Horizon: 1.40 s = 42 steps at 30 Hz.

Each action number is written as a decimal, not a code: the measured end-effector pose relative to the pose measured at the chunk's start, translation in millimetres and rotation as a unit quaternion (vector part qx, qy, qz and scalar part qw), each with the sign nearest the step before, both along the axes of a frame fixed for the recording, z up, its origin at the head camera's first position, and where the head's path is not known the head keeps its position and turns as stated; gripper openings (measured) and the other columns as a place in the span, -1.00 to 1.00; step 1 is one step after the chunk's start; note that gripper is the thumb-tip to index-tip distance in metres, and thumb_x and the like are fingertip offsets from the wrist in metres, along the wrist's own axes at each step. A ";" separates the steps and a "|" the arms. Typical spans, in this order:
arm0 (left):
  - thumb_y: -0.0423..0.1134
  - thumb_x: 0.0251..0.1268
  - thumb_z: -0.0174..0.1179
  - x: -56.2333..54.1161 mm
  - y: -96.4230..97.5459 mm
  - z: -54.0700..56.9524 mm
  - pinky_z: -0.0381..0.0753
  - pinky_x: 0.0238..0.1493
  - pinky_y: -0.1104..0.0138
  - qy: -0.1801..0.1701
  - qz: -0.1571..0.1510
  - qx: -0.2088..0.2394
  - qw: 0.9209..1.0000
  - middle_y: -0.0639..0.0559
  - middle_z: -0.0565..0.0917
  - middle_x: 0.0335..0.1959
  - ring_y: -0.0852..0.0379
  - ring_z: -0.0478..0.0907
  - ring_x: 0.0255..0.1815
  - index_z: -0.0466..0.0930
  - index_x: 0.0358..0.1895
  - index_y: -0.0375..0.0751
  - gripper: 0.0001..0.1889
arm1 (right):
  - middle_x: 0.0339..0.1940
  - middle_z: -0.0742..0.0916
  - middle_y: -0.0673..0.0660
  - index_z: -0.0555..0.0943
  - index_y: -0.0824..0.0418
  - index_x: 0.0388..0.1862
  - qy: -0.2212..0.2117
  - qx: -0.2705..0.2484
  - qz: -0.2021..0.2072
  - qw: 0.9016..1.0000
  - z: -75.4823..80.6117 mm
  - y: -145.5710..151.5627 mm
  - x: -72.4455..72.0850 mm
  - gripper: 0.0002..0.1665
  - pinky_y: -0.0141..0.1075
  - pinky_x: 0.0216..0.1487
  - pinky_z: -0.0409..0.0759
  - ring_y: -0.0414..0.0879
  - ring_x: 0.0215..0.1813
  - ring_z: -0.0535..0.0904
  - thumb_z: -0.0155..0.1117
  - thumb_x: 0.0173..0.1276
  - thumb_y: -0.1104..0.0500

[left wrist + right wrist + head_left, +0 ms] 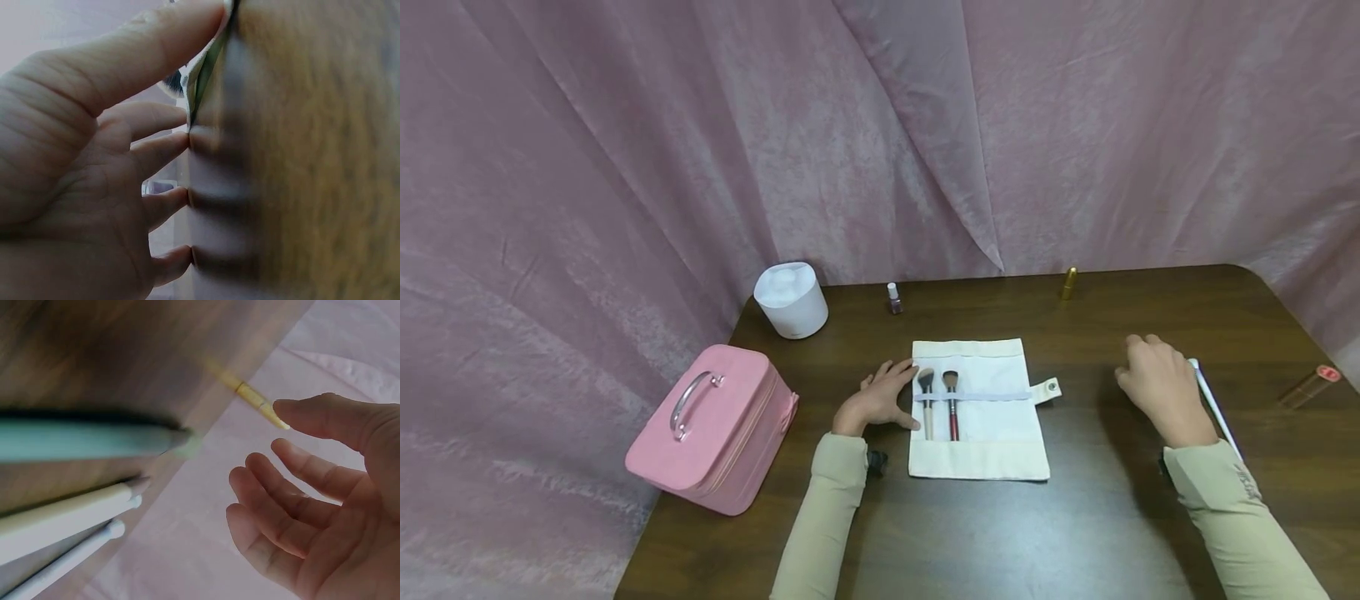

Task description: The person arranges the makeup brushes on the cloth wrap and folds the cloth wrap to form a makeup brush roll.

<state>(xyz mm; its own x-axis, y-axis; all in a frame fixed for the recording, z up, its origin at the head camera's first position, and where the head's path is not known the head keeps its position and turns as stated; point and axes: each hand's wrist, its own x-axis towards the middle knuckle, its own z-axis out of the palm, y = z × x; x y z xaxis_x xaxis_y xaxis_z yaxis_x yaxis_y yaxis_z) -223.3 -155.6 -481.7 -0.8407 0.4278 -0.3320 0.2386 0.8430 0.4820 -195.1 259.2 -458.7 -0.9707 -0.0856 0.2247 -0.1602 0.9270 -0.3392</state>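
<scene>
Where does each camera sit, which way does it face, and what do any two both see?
Head: on the head, facing forward and down at the table and curtain; left hand, right hand and sleeves show.
Left wrist: past the palm, toward the white brush roll; the left hand shows.
Right wrist: past sticks, toward a gold tube and the curtain; the right hand shows.
Shared: head and left wrist, the roll; head and right wrist, the gold tube.

Glare paled the tabletop at the head view's lower centre. Both wrist views were dim, partly blurred.
</scene>
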 end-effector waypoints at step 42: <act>-0.12 0.09 0.56 1.2 -3.4 -2.0 -0.18 0.50 -0.21 -0.009 0.005 0.030 0.999 0.04 -0.02 0.66 -0.15 -0.26 0.65 0.12 0.62 -0.08 0.04 | -0.38 0.73 0.21 0.60 0.36 -0.27 -0.115 -0.193 0.013 0.974 7.5 -8.8 -7.8 -0.85 -0.19 -0.43 0.57 -0.02 -0.44 0.66 0.38 0.30 0.28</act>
